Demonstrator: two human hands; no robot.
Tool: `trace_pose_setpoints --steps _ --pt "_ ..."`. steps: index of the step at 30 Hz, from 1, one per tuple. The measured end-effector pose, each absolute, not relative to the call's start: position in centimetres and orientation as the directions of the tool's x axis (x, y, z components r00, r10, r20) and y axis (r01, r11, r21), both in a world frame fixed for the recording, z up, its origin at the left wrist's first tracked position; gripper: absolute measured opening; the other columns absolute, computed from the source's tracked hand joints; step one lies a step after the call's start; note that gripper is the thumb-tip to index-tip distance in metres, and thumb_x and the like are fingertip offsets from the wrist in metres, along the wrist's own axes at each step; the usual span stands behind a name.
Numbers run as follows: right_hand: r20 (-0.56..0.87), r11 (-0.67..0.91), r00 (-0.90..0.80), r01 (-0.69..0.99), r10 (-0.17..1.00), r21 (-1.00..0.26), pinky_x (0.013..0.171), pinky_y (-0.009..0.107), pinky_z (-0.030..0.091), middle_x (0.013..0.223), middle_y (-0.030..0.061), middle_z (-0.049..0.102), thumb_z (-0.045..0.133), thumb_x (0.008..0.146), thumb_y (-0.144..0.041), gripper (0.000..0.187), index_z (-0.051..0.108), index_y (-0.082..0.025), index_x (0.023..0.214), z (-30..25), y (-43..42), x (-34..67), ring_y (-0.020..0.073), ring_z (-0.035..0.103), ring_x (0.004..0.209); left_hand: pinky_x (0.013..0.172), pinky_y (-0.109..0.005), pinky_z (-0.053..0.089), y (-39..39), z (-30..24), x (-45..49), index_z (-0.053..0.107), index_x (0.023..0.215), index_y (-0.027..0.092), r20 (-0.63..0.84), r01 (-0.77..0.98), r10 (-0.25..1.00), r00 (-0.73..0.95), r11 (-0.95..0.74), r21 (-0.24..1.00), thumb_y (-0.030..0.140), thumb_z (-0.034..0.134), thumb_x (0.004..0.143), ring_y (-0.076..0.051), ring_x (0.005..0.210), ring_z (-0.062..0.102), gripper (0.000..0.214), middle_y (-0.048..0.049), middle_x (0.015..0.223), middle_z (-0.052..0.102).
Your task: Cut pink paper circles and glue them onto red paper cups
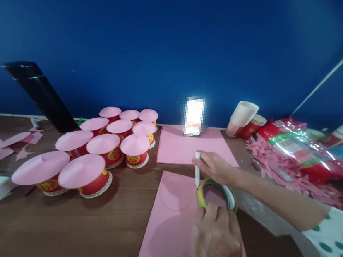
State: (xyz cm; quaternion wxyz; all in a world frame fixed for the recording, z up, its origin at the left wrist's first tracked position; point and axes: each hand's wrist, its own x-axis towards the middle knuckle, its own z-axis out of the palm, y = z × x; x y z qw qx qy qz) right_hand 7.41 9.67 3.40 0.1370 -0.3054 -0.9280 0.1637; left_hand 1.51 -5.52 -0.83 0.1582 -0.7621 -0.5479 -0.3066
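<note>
A roll of yellow-green tape point(200, 195) sits on a pink paper sheet point(161, 246), near its right edge. My left hand point(215, 233) grips the roll's near rim, its fingers curled over it. In my right hand point(218, 166) is a white marker point(197, 171), upright, with its lower end beside the roll's left outer edge. I cannot tell whether the tip touches the paper. To the left of the roll, a thin circle outline point(178, 210) is drawn on the sheet.
Several red cups with pink cone tops point(82, 171) stand at left, near a black flask point(42, 94). More pink paper point(173, 145) lies under a bright, blurred phone-like screen point(194, 116). At right are stacked paper cups point(242, 117), pink scraps point(269, 160) and a red plastic bag point(302, 150).
</note>
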Motion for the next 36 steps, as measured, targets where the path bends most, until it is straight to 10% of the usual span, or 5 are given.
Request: trace_pose_setpoints --steps 36 --pt "0.207 0.345 -0.34 0.418 0.917 -0.841 0.059 0.024 0.043 0.065 -0.0001 0.056 0.035 0.092 -0.04 0.027 0.046 -0.019 0.08 0.8 6.1 17.6 0.0131 0.055 0.06 0.061 -0.032 0.034 -5.5 -0.3 0.7 0.06 0.091 0.02 0.567 0.912 0.765 0.305 -0.407 0.059 0.008 0.044 0.08 -0.018 0.069 0.053 0.023 -0.0016 0.068 0.056"
